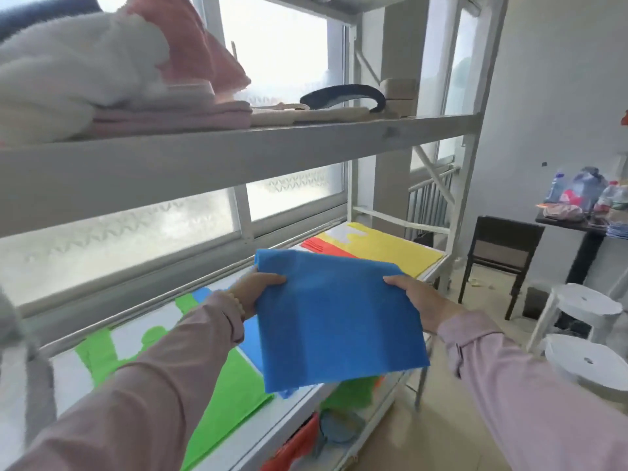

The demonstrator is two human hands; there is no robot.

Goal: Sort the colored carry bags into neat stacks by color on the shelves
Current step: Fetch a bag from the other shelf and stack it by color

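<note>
Head view: blue bag (339,321) held over white shelf (64,375) by window (136,232).

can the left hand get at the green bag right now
Probably not yet: the left hand grips the blue bag. The green bag lies on the open shelf under that arm, so once freed, likely yes.

matt blue cloth bag (336,321), fluffy white towel (68,66), white-painted wooden shelf (238,147)

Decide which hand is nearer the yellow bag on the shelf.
Right. The right hand grips the blue bag on its right edge, in front of the yellow bag; the left hand grips the opposite edge, farther away.
</note>
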